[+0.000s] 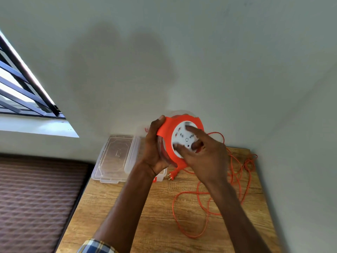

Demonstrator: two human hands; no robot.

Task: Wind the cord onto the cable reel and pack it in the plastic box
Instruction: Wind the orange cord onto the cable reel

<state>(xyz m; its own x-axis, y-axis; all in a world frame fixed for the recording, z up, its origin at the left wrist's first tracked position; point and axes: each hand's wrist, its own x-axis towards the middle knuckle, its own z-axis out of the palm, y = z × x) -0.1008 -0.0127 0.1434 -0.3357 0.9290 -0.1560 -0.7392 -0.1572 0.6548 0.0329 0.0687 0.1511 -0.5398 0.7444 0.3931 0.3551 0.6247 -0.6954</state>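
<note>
Plaid sleeve cuff (94,245) at bottom edge, on the left forearm. Both arms reach out over the tabletop (145,212).

Left hand (155,148) grips the cable reel (165,133) by its orange rim, thumb over the top edge, fingers curled round the back. Reel is lifted clear of the tabletop, face toward the camera. Likely held so to keep the frame steady while the hub turns.

Right hand (204,152) lies on the white socket face (182,137), fingers spread and mostly straight, tips pressing the disc; nothing enclosed. Image blurred here; judged to be a winding turn.

Cord (198,212) mostly unwound: loose orange loops on the tabletop to the right, some bunched near the wall corner. Plug (172,174) lies just below the reel.

Plastic box (161,175), clear, largely hidden behind the left wrist; contents cannot be made out. Its lid (116,157) lies beside it on the left, nothing on it.

Packing not yet begun.
</note>
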